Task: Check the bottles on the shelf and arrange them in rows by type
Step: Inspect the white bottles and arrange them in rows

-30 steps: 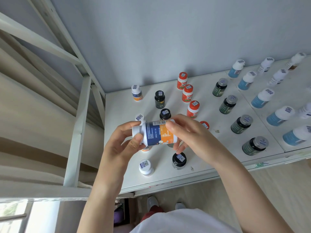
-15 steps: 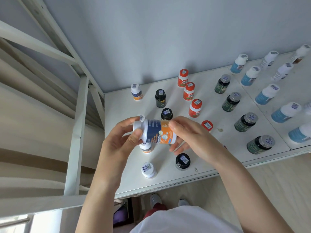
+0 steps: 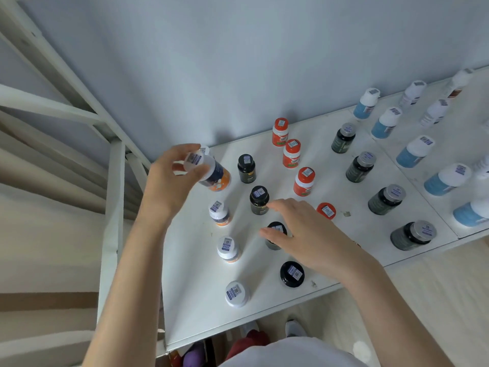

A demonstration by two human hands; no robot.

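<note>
My left hand (image 3: 169,181) grips a white-capped bottle with a blue and orange label (image 3: 214,174) by its cap, tilted above the back left of the white shelf (image 3: 195,282). My right hand (image 3: 304,234) hovers with relaxed fingers over a black bottle (image 3: 275,238), holding nothing. Three more white-capped bottles (image 3: 219,213) stand in a column down the left. Black bottles (image 3: 259,200) form the column beside them, then red-capped ones (image 3: 304,181).
Dark green bottles with silver caps (image 3: 386,200) stand in a row to the right, then blue bottles with white caps (image 3: 447,178) and white bottles (image 3: 434,112) beyond a seam. A white metal frame (image 3: 113,207) borders the shelf's left edge. The wall rises behind.
My right hand let go of the blue and orange bottle and dropped toward the black bottles. My left hand carried the bottle up and back to the left, gripping it by the cap.
</note>
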